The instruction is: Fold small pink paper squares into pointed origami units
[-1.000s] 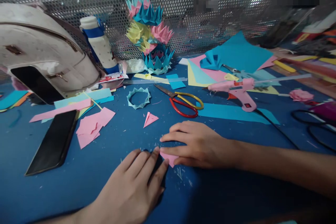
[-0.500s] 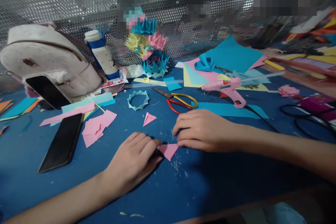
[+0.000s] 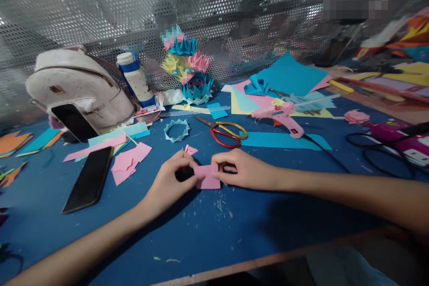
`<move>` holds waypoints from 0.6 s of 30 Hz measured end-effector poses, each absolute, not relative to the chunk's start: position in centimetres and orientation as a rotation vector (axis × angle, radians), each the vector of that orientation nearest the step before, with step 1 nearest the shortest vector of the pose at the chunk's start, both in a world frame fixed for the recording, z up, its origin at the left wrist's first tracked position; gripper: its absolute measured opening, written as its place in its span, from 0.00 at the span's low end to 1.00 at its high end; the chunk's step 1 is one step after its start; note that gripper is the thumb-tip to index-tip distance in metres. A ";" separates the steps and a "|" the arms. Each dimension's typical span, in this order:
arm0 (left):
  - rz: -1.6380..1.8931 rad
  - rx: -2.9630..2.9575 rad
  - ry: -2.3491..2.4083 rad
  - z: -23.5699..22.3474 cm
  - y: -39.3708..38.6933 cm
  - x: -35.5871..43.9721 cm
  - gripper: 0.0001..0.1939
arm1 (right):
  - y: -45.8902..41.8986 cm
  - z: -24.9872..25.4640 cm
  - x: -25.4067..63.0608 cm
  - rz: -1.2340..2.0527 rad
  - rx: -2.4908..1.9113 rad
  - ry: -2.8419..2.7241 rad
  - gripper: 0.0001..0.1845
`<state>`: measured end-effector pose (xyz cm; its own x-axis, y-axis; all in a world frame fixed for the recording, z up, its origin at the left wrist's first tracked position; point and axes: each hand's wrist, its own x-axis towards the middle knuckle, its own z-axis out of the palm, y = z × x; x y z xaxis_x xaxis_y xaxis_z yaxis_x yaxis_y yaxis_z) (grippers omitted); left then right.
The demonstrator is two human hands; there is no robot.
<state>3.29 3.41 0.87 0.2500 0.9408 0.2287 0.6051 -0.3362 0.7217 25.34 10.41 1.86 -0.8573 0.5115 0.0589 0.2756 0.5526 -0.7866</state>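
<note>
A small pink piece of paper (image 3: 208, 178), roughly square, is held between my two hands just above the blue table (image 3: 214, 237). My left hand (image 3: 172, 174) pinches its left edge between thumb and fingers. At its right edge, my right hand (image 3: 239, 170) pinches it the same way. Just behind my left fingers lies a small folded pink paper piece (image 3: 191, 149), partly hidden. Beyond the hands are a light-blue zigzag paper ring (image 3: 177, 130) and scissors (image 3: 223, 132) with red and yellow handles.
A pink glue gun (image 3: 281, 116) with its cord lies at right, near a blue paper strip (image 3: 288, 140). To the left are a phone (image 3: 89, 181), pink paper squares (image 3: 129, 161), a white backpack (image 3: 78, 85) and a bottle (image 3: 136, 78). Folded paper flowers (image 3: 187, 62) stand behind.
The pink paper went from a triangle low on the table to a roughly square shape. Both hands moved closer together and now grip its opposite edges. The view shifted slightly.
</note>
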 end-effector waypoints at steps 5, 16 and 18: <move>0.901 1.884 1.377 1.0 3.3 3.5 0.10 | 10.4 1.6 25.3 1.036 -0.634 -2.607 0.12; 0.851 2.053 1.368 0.4 3.1 3.1 0.03 | 11.3 0.6 25.6 0.690 -0.471 -2.686 0.08; 0.839 2.100 1.340 0.3 3.0 3.0 0.04 | 11.6 0.4 25.7 0.689 -0.387 -2.671 0.06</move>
